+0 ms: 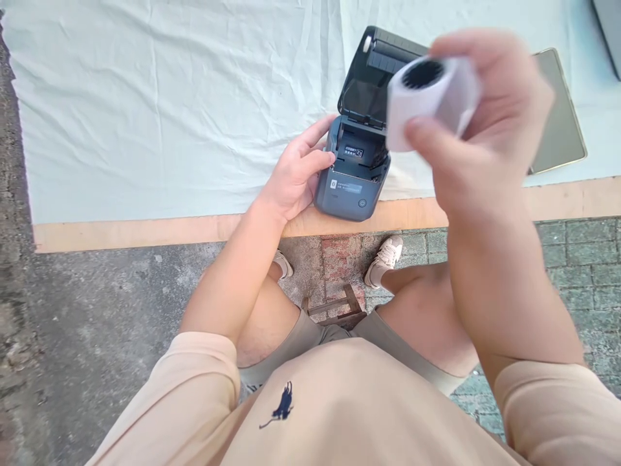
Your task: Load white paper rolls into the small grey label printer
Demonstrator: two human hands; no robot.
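A dark blue-grey label printer (347, 194) stands at the table's front edge with its black lid swung up and back. Its paper bay shows a small printed sticker, and no roll is seen inside. My left hand (295, 168) grips the printer's left side, thumb over the rim of the bay. Above and to the right of the bay, my right hand (499, 110) pinches a white paper roll (412, 107) between thumb and fingers. The roll's dark core faces up, and a loose end of paper curls beside it. Part of the lid is hidden behind the roll.
A pale cloth (194, 97) covers the table, with a bare wooden front edge (145, 228). Behind my right wrist lies a flat greyish tablet-like object (557, 116). A dark object's corner (611, 32) shows at the top right. Below is a wooden stool (352, 301).
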